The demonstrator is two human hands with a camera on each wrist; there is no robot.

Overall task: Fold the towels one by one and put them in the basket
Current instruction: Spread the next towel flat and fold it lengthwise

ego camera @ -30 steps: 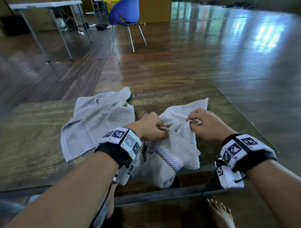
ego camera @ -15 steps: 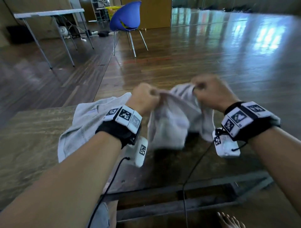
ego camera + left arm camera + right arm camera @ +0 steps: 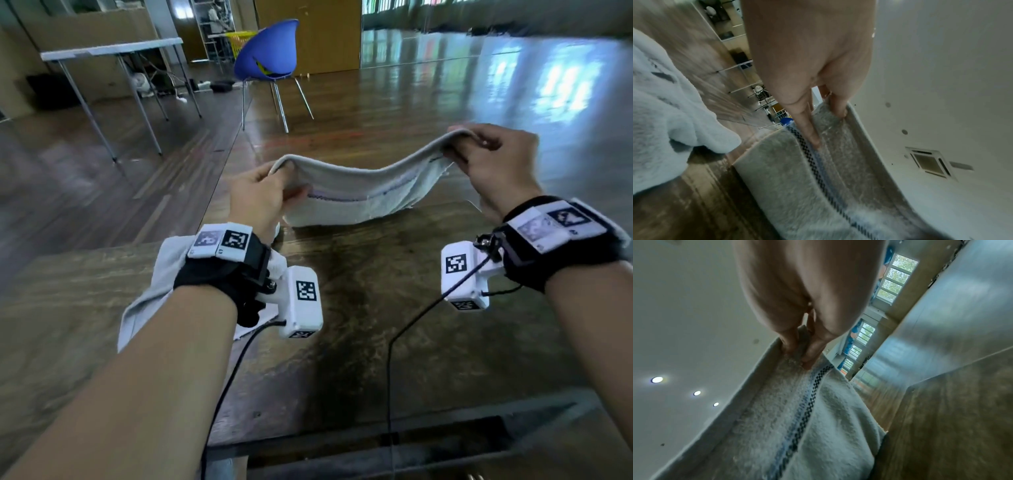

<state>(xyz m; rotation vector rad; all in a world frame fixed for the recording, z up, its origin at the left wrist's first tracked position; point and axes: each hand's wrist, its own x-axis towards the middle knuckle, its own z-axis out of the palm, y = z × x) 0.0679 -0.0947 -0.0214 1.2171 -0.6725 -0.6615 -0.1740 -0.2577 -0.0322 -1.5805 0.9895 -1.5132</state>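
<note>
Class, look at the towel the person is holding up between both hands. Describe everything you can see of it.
The held towel is a pale, whitish terry cloth with a fluffy pile and a woven band near its top edge: a dark checkered line beside a blue stripe. It is spread widthwise and sags in the middle. The left hand pinches one upper corner, the right hand the other, which is higher. Its lower edge hangs down to the wooden table; whether it touches is unclear.

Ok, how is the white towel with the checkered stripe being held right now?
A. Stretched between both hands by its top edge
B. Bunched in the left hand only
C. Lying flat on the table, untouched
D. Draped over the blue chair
A: the left hand and right hand each pinch a top corner of the white towel, which sags between them above the table.
</note>
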